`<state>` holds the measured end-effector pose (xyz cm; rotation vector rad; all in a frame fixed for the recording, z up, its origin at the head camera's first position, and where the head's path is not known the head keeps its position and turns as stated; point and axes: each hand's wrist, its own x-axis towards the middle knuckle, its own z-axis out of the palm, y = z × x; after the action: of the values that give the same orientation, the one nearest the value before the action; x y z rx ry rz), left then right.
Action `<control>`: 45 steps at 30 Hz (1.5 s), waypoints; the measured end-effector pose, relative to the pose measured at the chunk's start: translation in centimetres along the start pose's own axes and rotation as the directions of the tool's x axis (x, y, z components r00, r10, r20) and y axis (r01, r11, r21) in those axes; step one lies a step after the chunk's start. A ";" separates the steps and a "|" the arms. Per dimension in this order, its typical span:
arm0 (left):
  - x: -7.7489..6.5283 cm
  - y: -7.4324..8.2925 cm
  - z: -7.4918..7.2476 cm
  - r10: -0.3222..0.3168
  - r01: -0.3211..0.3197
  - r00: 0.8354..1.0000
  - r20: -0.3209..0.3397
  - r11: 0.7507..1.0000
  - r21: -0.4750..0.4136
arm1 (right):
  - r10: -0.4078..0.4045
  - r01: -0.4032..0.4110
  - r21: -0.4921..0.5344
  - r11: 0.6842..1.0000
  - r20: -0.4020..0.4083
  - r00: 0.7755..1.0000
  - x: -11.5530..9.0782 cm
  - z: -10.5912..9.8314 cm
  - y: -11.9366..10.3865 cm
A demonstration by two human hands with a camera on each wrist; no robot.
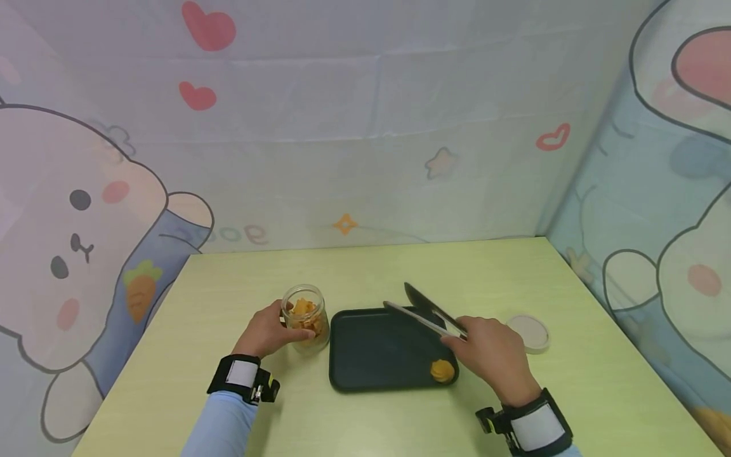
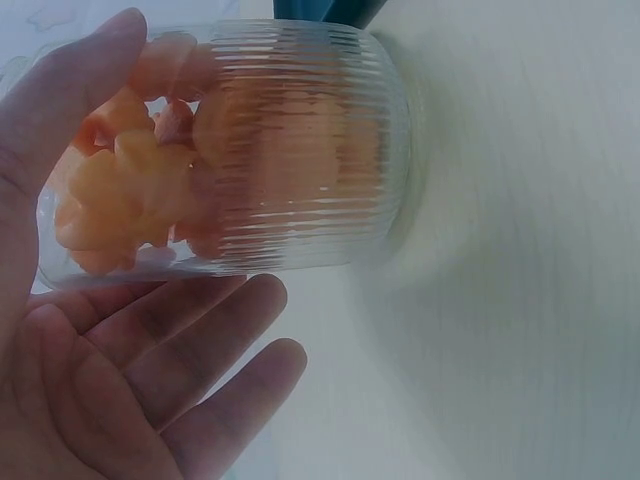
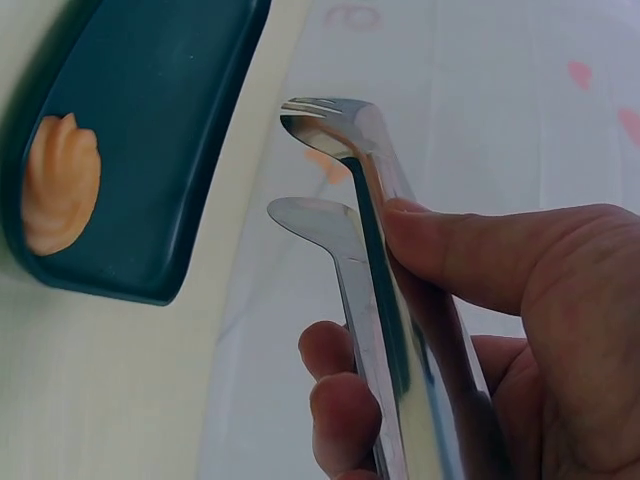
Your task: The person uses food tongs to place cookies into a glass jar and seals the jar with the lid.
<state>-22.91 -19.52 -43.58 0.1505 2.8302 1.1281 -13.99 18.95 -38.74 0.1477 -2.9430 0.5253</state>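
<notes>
My left hand (image 1: 268,330) grips a ribbed glass jar (image 1: 320,322) standing upright on the table, with the thumb on one side and fingers on the other. Golden piped butter cookies (image 2: 130,195) fill part of the jar, and its mouth is uncovered. My right hand (image 1: 491,349) holds metal tongs (image 3: 385,250) between thumb and fingers. Their two arms are spread, with nothing between the tips, above the far right part of a dark green tray (image 1: 377,355). One swirled cookie (image 1: 442,370) lies in the tray's near right corner.
A round whitish lid (image 1: 529,332) lies on the pale yellow table (image 1: 354,425), right of the tray and beyond my right hand. Cartoon-printed curtains (image 1: 320,184) stand along the back and both sides of the table.
</notes>
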 end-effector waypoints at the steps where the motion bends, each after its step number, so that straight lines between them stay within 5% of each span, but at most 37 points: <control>1: 0.0 0.0 0.0 0.000 0.000 1.000 0.000 1.000 0.000 | 0.003 -0.003 -0.001 1.000 0.005 1.000 -0.1 0.0 0.1; 23: 0.1 -0.1 -0.1 -0.001 0.001 1.000 0.005 1.000 -0.007 | 0.087 -0.079 -0.057 0.995 0.154 0.984 -3.2 -0.5 3.7; 45: 0.0 -0.1 -0.1 0.007 -0.007 1.000 0.008 1.000 -0.001 | 0.128 -0.110 -0.078 0.991 0.281 0.951 -4.4 -1.7 4.4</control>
<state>-22.92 -19.63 -43.60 0.1651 2.8246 1.1277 -9.98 23.96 -39.32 0.0414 -3.2629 0.4627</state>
